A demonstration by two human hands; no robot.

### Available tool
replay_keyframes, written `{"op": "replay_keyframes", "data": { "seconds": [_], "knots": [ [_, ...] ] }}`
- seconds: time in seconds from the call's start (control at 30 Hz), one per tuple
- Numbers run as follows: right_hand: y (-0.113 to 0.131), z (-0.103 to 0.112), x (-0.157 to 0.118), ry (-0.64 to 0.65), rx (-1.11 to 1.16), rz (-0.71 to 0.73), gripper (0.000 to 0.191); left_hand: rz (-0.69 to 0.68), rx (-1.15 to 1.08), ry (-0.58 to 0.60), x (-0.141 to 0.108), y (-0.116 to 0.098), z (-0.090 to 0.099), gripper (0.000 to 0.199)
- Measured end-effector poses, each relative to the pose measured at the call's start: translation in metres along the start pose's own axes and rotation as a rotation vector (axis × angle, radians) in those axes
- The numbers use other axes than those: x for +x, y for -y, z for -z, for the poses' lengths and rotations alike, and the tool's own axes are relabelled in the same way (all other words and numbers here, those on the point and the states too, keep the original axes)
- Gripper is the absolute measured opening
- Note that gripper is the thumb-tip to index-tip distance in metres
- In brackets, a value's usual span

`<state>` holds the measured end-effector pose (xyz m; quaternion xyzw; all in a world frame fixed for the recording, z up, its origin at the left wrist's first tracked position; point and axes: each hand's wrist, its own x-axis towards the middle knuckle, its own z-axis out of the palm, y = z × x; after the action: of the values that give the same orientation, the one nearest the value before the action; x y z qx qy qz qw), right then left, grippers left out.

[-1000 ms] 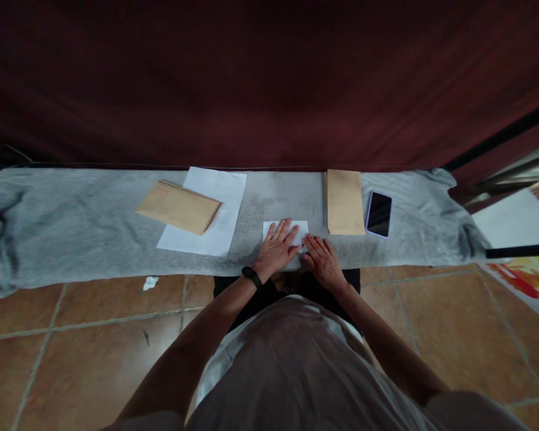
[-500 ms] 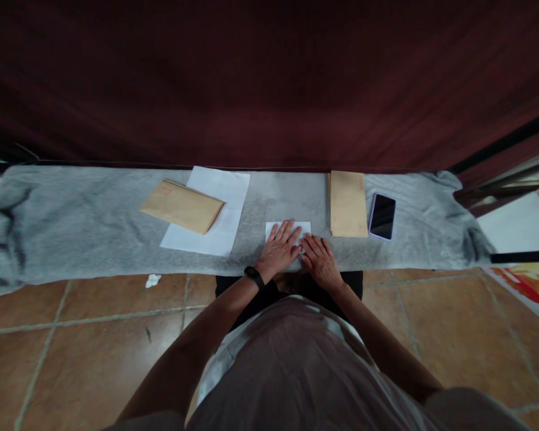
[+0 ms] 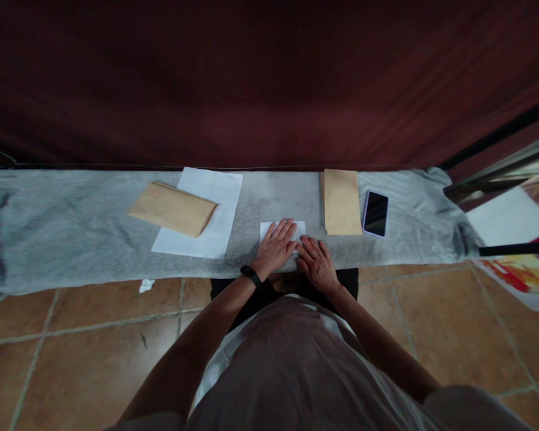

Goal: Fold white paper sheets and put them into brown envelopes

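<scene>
A small white folded paper (image 3: pixel 300 228) lies on the grey cloth near its front edge. My left hand (image 3: pixel 275 246), with a black band on the wrist, rests flat on this paper, fingers stretched out and slightly spread. Beside it, my right hand (image 3: pixel 318 262) lies palm down at the paper's lower right corner, its fingers extended. Neither hand grips anything. Most of the paper's lower part is hidden under the hands.
Brown envelopes (image 3: pixel 173 208) lie on white paper sheets (image 3: pixel 224 218) to the left. Another stack of brown envelopes (image 3: pixel 342 203) and a phone (image 3: pixel 376 214) are on the right. The grey cloth (image 3: pixel 85 227) covers a narrow surface before a dark red curtain (image 3: pixel 269 84).
The whole view has shifted slightly, so things appear a little further left. My right hand sits slightly lower against the paper's corner; my left hand stays flat on the paper.
</scene>
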<state>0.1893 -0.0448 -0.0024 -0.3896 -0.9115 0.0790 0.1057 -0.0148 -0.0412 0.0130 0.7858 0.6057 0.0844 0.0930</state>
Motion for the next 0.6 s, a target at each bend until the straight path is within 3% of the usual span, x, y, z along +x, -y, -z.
{"op": "replay_keyframes", "data": {
  "seconds": [0.3,0.43,0.6],
  "knots": [
    [0.001,0.008,0.001,0.005,0.068,-0.028,0.048,0.154,0.029,-0.045,-0.033,0.028,0.005,0.062],
    [0.006,0.008,0.021,-0.029,0.109,-0.027,0.048,0.168,0.038,-0.049,-0.037,0.030,0.004,0.063],
    [0.014,-0.007,0.052,-0.028,0.081,-0.027,0.052,0.158,0.059,-0.045,-0.037,0.029,0.006,0.062]
  ]
}}
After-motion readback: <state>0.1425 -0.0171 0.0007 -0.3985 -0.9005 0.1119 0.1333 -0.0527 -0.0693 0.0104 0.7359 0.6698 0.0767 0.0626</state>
